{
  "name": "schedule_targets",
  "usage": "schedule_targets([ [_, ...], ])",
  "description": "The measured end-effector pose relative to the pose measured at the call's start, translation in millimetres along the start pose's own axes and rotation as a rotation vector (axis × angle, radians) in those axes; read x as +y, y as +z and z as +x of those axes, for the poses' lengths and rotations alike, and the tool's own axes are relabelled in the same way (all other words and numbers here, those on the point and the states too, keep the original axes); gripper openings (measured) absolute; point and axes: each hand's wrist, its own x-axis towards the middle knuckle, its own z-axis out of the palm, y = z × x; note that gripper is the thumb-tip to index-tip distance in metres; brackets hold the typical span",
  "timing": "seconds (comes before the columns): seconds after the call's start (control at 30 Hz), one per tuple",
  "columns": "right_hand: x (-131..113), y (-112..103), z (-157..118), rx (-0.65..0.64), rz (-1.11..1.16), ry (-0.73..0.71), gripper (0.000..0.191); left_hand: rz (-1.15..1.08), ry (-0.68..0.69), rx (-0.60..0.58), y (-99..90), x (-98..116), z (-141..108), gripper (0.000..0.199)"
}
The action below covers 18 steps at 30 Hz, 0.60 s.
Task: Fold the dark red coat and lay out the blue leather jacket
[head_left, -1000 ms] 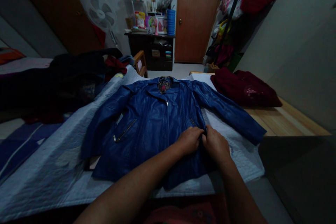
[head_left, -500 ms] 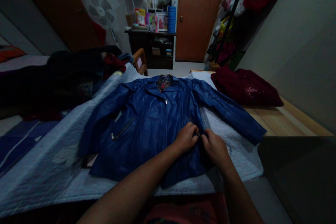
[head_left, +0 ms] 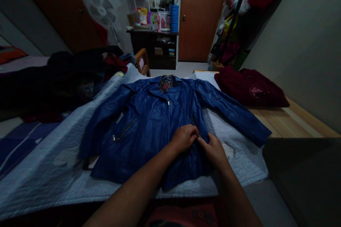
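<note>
A blue leather jacket [head_left: 151,131] lies front up and spread flat, its sleeves angled out to both sides. My left hand [head_left: 185,137] rests on the jacket's right-hand pocket, fingers curled in a pinch at the small metal zipper pull [head_left: 199,136]. My right hand [head_left: 214,149] is closed on the jacket's side edge, its thumb close to the same pull. The fingertips are partly hidden. On the opposite pocket, a slanted zipper [head_left: 126,129] shows its metal pull at the lower end. The front zipper's pull [head_left: 168,103] sits below the collar.
Under the jacket is a light quilted cloth [head_left: 69,170]. A folded maroon garment [head_left: 253,88] lies on a wooden surface [head_left: 301,122] at the right. Dark clothes [head_left: 74,78] are heaped at the left. A wooden chair [head_left: 143,62] and dark cabinet [head_left: 162,51] stand beyond.
Both hands have shifted slightly to the left along the pocket, with the zipper pull now a little further left between them. The jacket stays laid out as before.
</note>
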Motion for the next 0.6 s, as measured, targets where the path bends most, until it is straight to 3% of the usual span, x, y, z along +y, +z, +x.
schedule_targets([
  [0.2, 4.2, 3.5, 0.9, -0.040, 0.204, 0.011, 0.034, 0.105, -0.047, -0.025, -7.1, -1.3, 2.5, 0.014],
  [0.37, 4.5, 3.7, 0.3, -0.051, 0.269, 0.038, 0.035, -0.304, -0.182, -0.136, -9.1, -5.1, 8.4, 0.009],
  [0.6, 6.3, 4.7, -0.6, -0.039, 0.297, 0.038, 0.037, -0.707, -0.440, -0.086, -2.6, -2.7, 11.7, 0.009],
])
